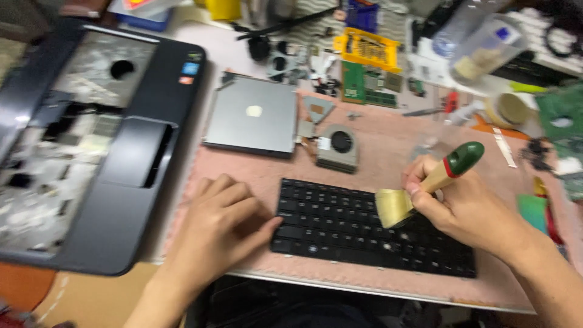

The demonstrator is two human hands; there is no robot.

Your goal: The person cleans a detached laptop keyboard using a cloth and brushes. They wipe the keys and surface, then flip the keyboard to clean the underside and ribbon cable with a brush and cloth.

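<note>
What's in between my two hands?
The black keyboard lies between them in the head view. Your left hand touches its left end, and your right hand holds a brush with bristles on the keys.

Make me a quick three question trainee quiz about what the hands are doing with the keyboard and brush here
1. True or false: the right hand holds a brush over the keyboard.
2. What does the left hand touch?
A. cooling fan
B. the keyboard's left edge
C. silver drive
3. Fill in: the laptop shell lies to the keyboard's ____.

Key: 1 true; 2 B; 3 left.
</note>
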